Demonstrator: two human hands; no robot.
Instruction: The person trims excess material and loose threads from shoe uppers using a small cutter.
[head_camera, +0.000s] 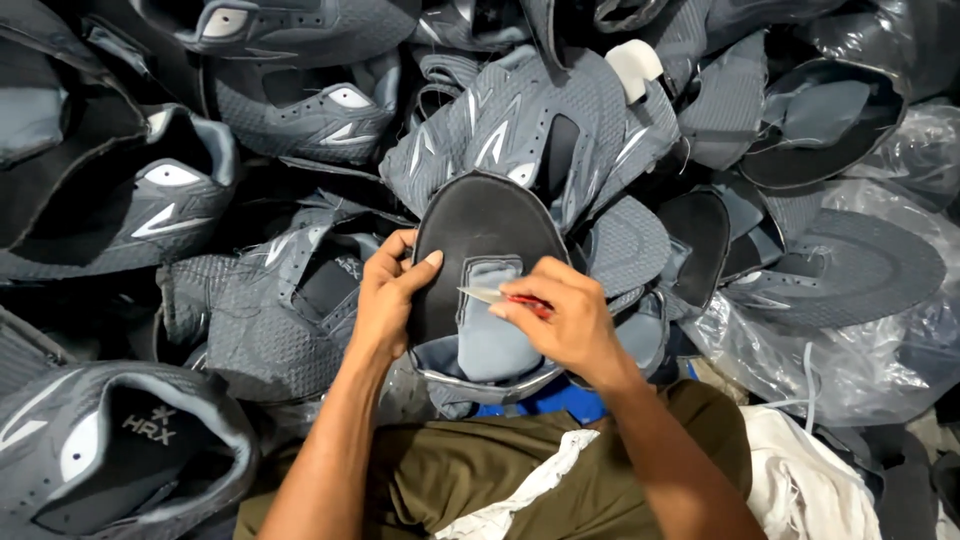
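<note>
A grey shoe upper (487, 235) with a dark inner lining and a lighter grey tongue lies bottom-up in front of me. My left hand (385, 295) grips its left edge, thumb on the dark lining. My right hand (565, 320) holds small red-handled snips (505, 296), their metal tip pointing left onto the tongue's top edge.
Piles of similar grey shoe uppers (300, 110) surround me on all sides, several more at the left (110, 450). Clear plastic sheeting (860, 350) lies at the right. White cloth (800, 480) rests by my olive-clad lap (470, 470).
</note>
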